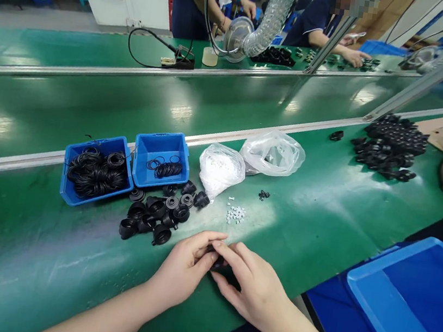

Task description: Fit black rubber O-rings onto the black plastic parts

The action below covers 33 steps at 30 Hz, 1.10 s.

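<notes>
I see the left hand [180, 270] and right hand [256, 286] together, fingers closed on a black part [218, 263] they mostly hide, to the near right of the black cap pile [156, 210]. Behind that pile sits a blue bin [158, 148] of rings; to its right lie a plastic bag [221, 167] and loose white bits [235, 215]

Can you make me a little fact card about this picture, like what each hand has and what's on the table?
Left hand: holds a small dark part, mostly hidden by fingers
Right hand: fingers at that same part; grip unclear
Table: green
Blue bins: two; left one fuller of black rings
Beside bins: black cup-shaped parts
Beyond hands: small pale pieces, tiny black pieces, two plastic bags
</notes>
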Each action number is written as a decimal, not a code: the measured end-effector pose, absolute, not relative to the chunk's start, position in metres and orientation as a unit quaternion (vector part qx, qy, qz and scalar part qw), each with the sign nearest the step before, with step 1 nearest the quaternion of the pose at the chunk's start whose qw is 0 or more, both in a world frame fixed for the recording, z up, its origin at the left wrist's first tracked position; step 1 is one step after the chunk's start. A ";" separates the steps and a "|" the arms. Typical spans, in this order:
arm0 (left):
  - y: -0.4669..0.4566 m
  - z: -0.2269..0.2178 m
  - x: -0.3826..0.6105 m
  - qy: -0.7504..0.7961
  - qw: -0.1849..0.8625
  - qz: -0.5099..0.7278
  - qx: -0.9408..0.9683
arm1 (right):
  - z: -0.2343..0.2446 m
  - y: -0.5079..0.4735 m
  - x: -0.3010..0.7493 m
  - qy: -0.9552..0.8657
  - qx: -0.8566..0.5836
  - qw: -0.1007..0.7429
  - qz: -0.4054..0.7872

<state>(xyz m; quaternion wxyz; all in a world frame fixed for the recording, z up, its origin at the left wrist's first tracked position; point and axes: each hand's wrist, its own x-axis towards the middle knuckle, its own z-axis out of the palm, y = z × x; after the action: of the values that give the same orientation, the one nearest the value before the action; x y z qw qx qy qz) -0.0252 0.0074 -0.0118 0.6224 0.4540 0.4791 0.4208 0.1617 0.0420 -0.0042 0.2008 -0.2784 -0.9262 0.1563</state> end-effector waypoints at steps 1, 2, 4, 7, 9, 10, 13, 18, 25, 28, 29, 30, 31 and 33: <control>0.007 -0.012 -0.024 0.484 0.622 0.421 0.449 | -0.005 0.042 0.159 -0.932 -0.272 0.204 0.125; 0.006 -0.012 -0.024 0.487 0.622 0.418 0.448 | -0.006 0.041 0.156 -0.935 -0.265 0.211 0.099; 0.005 -0.009 -0.022 0.493 0.613 0.400 0.471 | -0.006 0.041 0.154 -0.939 -0.246 0.228 0.070; 0.002 0.001 -0.023 0.516 0.547 0.344 0.562 | -0.006 0.046 0.163 -0.936 -0.225 0.254 0.096; 0.003 0.009 -0.027 0.535 0.461 0.312 0.635 | -0.006 0.059 0.179 -0.906 -0.291 0.275 0.138; 0.004 0.013 -0.030 0.548 0.410 0.302 0.663 | -0.006 0.069 0.189 -0.880 -0.352 0.281 0.152; 0.015 0.022 -0.039 0.612 0.277 0.272 0.689 | -0.007 0.106 0.229 -0.791 -0.538 0.256 0.139; 0.040 0.028 -0.037 0.683 0.126 0.148 0.704 | -0.015 0.142 0.267 -0.699 -0.637 0.325 0.025; 0.060 0.030 -0.016 0.690 -0.034 -0.049 0.722 | -0.009 0.125 0.213 -0.827 -0.445 0.291 0.184; 0.062 0.030 -0.016 0.679 -0.041 -0.054 0.731 | -0.003 0.133 0.187 -0.836 -0.432 0.271 0.201; 0.061 0.030 -0.018 0.676 -0.038 -0.049 0.734 | -0.003 0.138 0.180 -0.837 -0.433 0.265 0.203; 0.059 0.031 -0.019 0.674 -0.026 -0.034 0.738 | -0.002 0.143 0.174 -0.837 -0.437 0.258 0.205; 0.055 0.032 -0.021 0.672 0.000 -0.005 0.741 | -0.003 0.148 0.168 -0.836 -0.442 0.252 0.205; 0.044 0.033 -0.024 0.671 0.111 0.101 0.726 | -0.004 0.156 0.159 -0.835 -0.451 0.239 0.205</control>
<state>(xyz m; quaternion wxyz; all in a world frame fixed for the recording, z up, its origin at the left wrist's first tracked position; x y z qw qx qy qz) -0.0237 0.0437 0.0330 0.1112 0.7260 0.6710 0.1015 0.1588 0.1562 -0.0043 0.2392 -0.4510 -0.8350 0.2054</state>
